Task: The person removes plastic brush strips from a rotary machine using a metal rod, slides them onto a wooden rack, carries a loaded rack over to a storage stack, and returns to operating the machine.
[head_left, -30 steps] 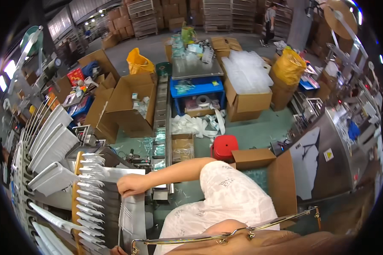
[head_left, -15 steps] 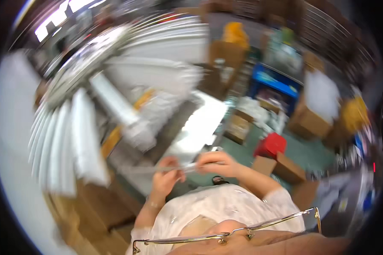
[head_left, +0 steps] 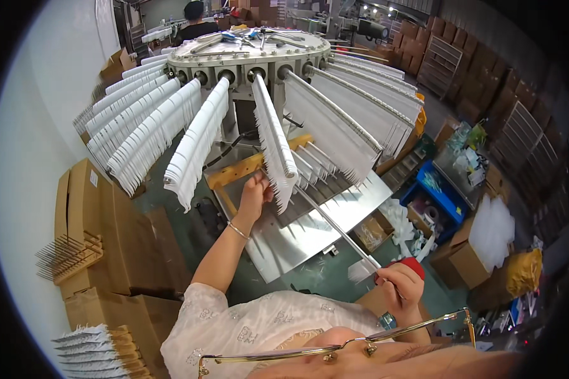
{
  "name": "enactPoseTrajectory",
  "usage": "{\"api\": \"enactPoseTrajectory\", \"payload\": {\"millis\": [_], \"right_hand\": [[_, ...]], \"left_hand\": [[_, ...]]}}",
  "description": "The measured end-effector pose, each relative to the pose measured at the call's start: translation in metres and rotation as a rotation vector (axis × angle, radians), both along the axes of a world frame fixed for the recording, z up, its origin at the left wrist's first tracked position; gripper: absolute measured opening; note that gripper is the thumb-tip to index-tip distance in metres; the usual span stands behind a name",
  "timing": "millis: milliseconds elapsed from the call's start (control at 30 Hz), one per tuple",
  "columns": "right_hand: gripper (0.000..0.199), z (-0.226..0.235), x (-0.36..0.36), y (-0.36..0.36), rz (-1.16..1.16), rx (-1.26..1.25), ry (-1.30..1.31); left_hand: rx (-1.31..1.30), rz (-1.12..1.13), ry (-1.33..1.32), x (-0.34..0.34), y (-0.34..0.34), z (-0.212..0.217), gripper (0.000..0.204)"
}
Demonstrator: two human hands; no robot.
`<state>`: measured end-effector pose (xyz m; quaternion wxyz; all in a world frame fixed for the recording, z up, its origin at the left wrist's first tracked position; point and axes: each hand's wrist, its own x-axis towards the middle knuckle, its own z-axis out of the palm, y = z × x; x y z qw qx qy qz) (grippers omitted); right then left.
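My right hand [head_left: 401,287] grips the near end of a thin metal rod [head_left: 335,227], which slants away to the far left. A short white fringed piece [head_left: 360,270] hangs on the rod beside that hand. The rod's far part passes behind a white fringed strip [head_left: 274,142] hanging from a spoke of the round machine [head_left: 246,58]. My left hand [head_left: 254,197] is raised by that strip's left side, fingers curled together; what they hold is hidden. Below the strip, a wooden rack with several metal pins [head_left: 234,172] lies on a shiny metal table [head_left: 297,243].
More fringed strips hang from spokes around the machine, with hand tools [head_left: 262,39] on its top. Cardboard boxes [head_left: 117,234] stand at left, one bearing a pinned wooden rack [head_left: 79,259]. At right are a blue bin [head_left: 446,189] and a red container [head_left: 412,266]. A person [head_left: 196,25] is beyond.
The view has turned toward the machine and become sharp. My hands, close together before, are now far apart, the left one forward and the right one out to the right.
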<state>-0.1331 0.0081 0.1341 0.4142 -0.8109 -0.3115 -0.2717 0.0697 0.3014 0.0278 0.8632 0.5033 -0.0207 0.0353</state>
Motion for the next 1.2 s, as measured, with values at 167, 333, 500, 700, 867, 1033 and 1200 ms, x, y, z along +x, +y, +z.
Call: {"api": "enactPoseTrajectory", "payload": {"millis": [167,333,500,700,867,1033,1200], "right_hand": [[0.016,0.009,0.01,0.015,-0.043,-0.05,-0.003],[0.018,-0.002,0.034,0.032,-0.007,0.002,0.002],[0.019,-0.017,0.055,0.048,0.024,0.031,-0.05],[0.017,-0.038,0.054,0.033,0.034,0.071,-0.118],[0.015,-0.038,0.023,-0.008,0.038,0.093,-0.163],[0.016,-0.019,0.024,-0.011,0.0,0.007,-0.123],[0.018,-0.023,0.049,0.006,-0.026,0.023,-0.062]], "left_hand": [[0.09,-0.018,-0.018,0.008,-0.007,-0.002,0.017],[0.081,0.02,0.009,0.001,-0.014,-0.004,0.026],[0.145,0.145,-0.082,-0.004,-0.019,-0.018,0.019],[0.524,-0.049,-0.196,-0.061,-0.044,-0.006,0.031],[0.388,0.154,-0.057,-0.027,-0.025,-0.003,0.036],[0.055,0.147,0.09,0.021,-0.015,-0.012,0.032],[0.12,0.114,0.029,0.013,-0.042,-0.002,0.032]]}}
